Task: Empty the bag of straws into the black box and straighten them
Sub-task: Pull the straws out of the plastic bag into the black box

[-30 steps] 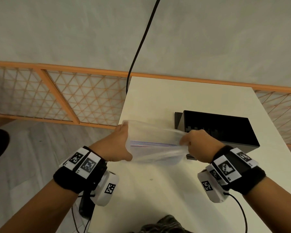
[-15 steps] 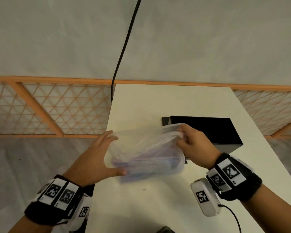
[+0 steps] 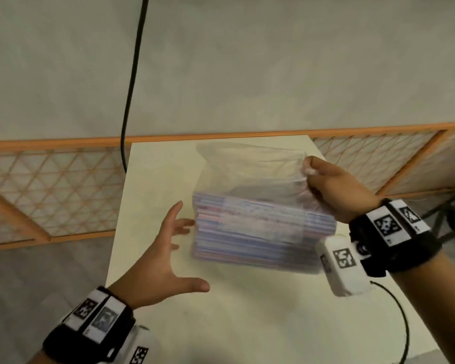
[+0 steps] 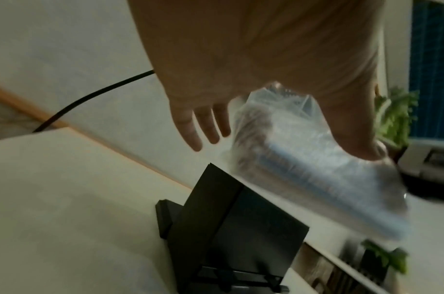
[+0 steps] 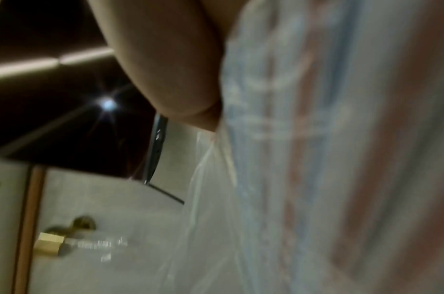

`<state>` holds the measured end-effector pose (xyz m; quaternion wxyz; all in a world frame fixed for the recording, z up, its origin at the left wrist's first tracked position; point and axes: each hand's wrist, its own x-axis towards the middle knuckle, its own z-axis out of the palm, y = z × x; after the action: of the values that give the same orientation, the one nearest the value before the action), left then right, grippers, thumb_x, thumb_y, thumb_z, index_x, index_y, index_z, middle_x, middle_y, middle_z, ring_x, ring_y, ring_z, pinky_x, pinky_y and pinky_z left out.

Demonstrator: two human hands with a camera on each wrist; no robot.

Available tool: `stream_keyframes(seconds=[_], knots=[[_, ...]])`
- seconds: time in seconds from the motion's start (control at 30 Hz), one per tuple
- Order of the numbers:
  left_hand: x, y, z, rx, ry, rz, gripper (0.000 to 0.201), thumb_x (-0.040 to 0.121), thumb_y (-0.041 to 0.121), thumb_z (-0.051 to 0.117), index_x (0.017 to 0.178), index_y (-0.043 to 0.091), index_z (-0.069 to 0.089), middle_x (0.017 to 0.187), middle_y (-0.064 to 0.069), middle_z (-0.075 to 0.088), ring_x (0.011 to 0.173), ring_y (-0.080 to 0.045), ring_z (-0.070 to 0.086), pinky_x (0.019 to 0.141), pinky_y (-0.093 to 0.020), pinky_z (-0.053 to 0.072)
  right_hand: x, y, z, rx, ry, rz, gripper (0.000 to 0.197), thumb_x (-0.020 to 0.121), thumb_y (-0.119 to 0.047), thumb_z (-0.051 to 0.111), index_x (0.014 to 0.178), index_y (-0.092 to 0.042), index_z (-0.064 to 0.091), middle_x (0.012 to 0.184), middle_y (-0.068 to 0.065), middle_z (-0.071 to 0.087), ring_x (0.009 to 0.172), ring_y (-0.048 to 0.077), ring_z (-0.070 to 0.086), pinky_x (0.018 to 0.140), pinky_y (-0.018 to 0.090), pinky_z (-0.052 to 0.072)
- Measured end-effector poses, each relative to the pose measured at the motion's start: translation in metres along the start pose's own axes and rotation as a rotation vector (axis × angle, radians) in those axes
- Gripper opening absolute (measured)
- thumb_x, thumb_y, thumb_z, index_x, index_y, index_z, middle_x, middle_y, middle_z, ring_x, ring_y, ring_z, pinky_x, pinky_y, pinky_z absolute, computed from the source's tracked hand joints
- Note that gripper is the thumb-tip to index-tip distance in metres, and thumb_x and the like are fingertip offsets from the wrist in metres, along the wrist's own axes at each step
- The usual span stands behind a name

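Note:
A clear plastic bag [image 3: 260,227] packed with red, blue and white straws hangs level in the air over the white table. My right hand [image 3: 334,195] pinches the bag's loose top at its right corner. By the bag's left end my left hand [image 3: 166,253] is open with fingers spread, and its fingertips [image 3: 187,223] are just at the straw ends. The bag hides the black box in the head view. In the left wrist view the black box [image 4: 228,228] stands on the table below the bag [image 4: 304,169]. The right wrist view shows only the blurred bag [image 5: 316,159].
The white table [image 3: 168,324] ends at a grey wall. A black cable [image 3: 132,74] hangs down the wall at the table's far left corner. Orange lattice fencing [image 3: 50,193] runs along both sides. Green plants [image 4: 392,119] and a grey machine [image 4: 430,159] stand beyond the table.
The bag has risen and swung right, now covering the box in the head view. My left hand has let go of the bag and spread open. The right hand keeps its pinch.

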<state>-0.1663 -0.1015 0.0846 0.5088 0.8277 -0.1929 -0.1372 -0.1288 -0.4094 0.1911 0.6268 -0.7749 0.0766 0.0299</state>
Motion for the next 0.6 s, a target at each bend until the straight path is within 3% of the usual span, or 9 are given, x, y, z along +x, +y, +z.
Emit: stream_keyframes(seconds=[0.07, 0.17, 0.23, 0.27, 0.33, 0.4, 0.47, 0.53, 0.6], knots=[[0.012, 0.012, 0.011, 0.018, 0.003, -0.007, 0.141, 0.047, 0.048, 0.089, 0.133, 0.058, -0.021, 0.146, 0.034, 0.013, 0.133, 0.013, 0.023, 0.103, -0.019, 0.033, 0.005, -0.003, -0.016, 0.062, -0.088, 0.061, 0.023, 0.094, 0.004, 0.033, 0.088, -0.009, 0.052, 0.07, 0.012, 0.047, 0.055, 0.02, 0.044, 0.049, 0.024, 0.039], [0.023, 0.034, 0.032, -0.118, -0.025, 0.031, 0.138, 0.056, 0.021, 0.089, 0.128, 0.065, -0.02, 0.136, 0.048, 0.022, 0.125, 0.015, 0.037, 0.09, -0.009, 0.043, 0.017, 0.003, -0.037, -0.123, -0.117, 0.101, 0.024, 0.091, 0.006, 0.033, 0.082, -0.004, 0.053, 0.064, 0.01, 0.048, 0.05, 0.019, 0.045, 0.045, 0.023, 0.038], [0.029, 0.048, 0.047, -0.158, 0.033, 0.06, 0.13, 0.061, 0.011, 0.085, 0.132, 0.063, -0.01, 0.136, 0.043, 0.032, 0.123, 0.011, 0.044, 0.088, -0.012, 0.047, 0.031, 0.018, -0.049, -0.213, -0.103, 0.112, 0.021, 0.091, 0.0, 0.037, 0.085, -0.008, 0.055, 0.068, 0.012, 0.05, 0.053, 0.022, 0.044, 0.049, 0.028, 0.034], [0.031, 0.053, 0.053, -0.171, 0.075, 0.067, 0.125, 0.062, 0.01, 0.084, 0.137, 0.059, -0.004, 0.138, 0.037, 0.036, 0.123, 0.008, 0.045, 0.089, -0.014, 0.048, 0.039, 0.028, -0.054, -0.297, -0.089, 0.098, 0.02, 0.091, -0.005, 0.04, 0.085, -0.01, 0.058, 0.072, 0.015, 0.054, 0.058, 0.025, 0.048, 0.054, 0.031, 0.039], [0.035, 0.06, 0.065, -0.19, 0.15, 0.061, 0.11, 0.064, 0.014, 0.083, 0.143, 0.047, 0.014, 0.137, 0.03, 0.044, 0.123, 0.004, 0.048, 0.092, -0.015, 0.047, 0.052, 0.045, -0.062, -0.466, -0.128, 0.101, 0.021, 0.09, -0.008, 0.042, 0.085, -0.013, 0.062, 0.081, 0.016, 0.062, 0.07, 0.029, 0.057, 0.065, 0.037, 0.047], [0.039, 0.063, 0.075, -0.218, 0.188, 0.02, 0.089, 0.065, 0.025, 0.084, 0.139, 0.04, 0.035, 0.131, 0.023, 0.055, 0.118, 0.0, 0.054, 0.092, -0.018, 0.048, 0.06, 0.055, -0.065, -0.539, -0.272, 0.186, 0.02, 0.09, -0.008, 0.042, 0.093, -0.009, 0.062, 0.084, 0.013, 0.061, 0.069, 0.024, 0.053, 0.065, 0.033, 0.046], [0.041, 0.063, 0.084, -0.25, 0.226, -0.051, 0.074, 0.059, 0.047, 0.084, 0.126, 0.04, 0.053, 0.116, 0.014, 0.067, 0.102, -0.006, 0.064, 0.079, -0.027, 0.054, 0.062, 0.055, -0.068, -0.641, -0.388, 0.221, 0.025, 0.094, -0.018, 0.043, 0.109, -0.005, 0.058, 0.099, 0.017, 0.062, 0.08, 0.025, 0.054, 0.073, 0.037, 0.046], [0.044, 0.064, 0.088, -0.292, 0.314, -0.15, 0.07, 0.047, 0.065, 0.08, 0.107, 0.033, 0.065, 0.093, 0.006, 0.073, 0.076, -0.011, 0.067, 0.062, -0.03, 0.056, 0.059, 0.049, -0.076, -0.838, -0.382, 0.1, 0.04, 0.096, -0.036, 0.042, 0.123, -0.008, 0.052, 0.122, 0.016, 0.059, 0.103, 0.028, 0.057, 0.088, 0.036, 0.042], [0.048, 0.067, 0.088, -0.348, 0.401, -0.252, 0.067, 0.05, 0.067, 0.077, 0.097, 0.02, 0.068, 0.077, -0.003, 0.071, 0.063, -0.017, 0.065, 0.056, -0.029, 0.055, 0.048, 0.037, -0.085, -0.884, -0.347, -0.021, 0.052, 0.093, -0.05, 0.04, 0.133, -0.017, 0.045, 0.136, 0.007, 0.052, 0.12, 0.024, 0.051, 0.096, 0.031, 0.036]])
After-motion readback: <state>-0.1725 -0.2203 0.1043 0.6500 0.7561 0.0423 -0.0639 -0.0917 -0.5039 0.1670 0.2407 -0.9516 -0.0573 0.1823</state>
